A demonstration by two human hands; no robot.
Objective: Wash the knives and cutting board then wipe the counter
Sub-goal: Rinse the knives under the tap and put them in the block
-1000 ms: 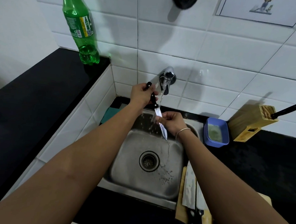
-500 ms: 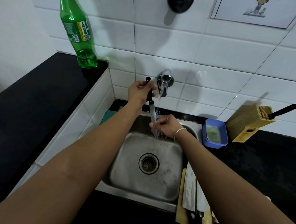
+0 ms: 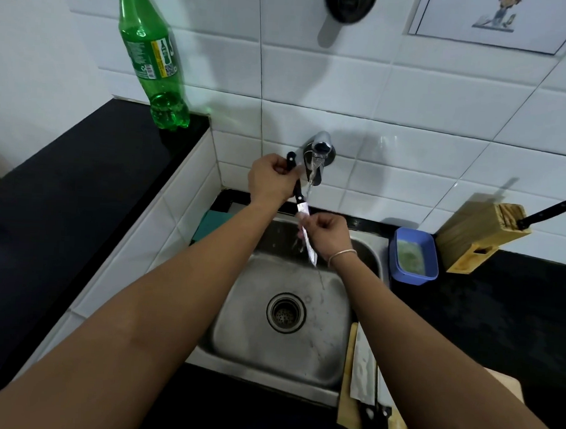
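Over the steel sink (image 3: 300,363) I hold a small knife (image 3: 303,212) with a black handle, point down, under running water from the tap (image 3: 317,150). My left hand (image 3: 270,181) grips the handle. My right hand (image 3: 328,238) pinches the blade near its middle, and the tip pokes out below it. On the counter at the sink's right edge lies a wooden cutting board (image 3: 348,388); a broad cleaver blade (image 3: 364,366) and other black-handled knives (image 3: 370,422) rest on it, partly hidden by my right forearm.
A green plastic bottle (image 3: 152,60) stands on the raised black ledge at the left. A blue tub (image 3: 412,255) and a wooden knife block (image 3: 480,236) holding one knife sit right of the sink. A teal sponge (image 3: 212,225) lies at the sink's back left.
My right hand has slid along the blade under the water. Half a second ago it covered the tip; now the tip shows below the hand again.
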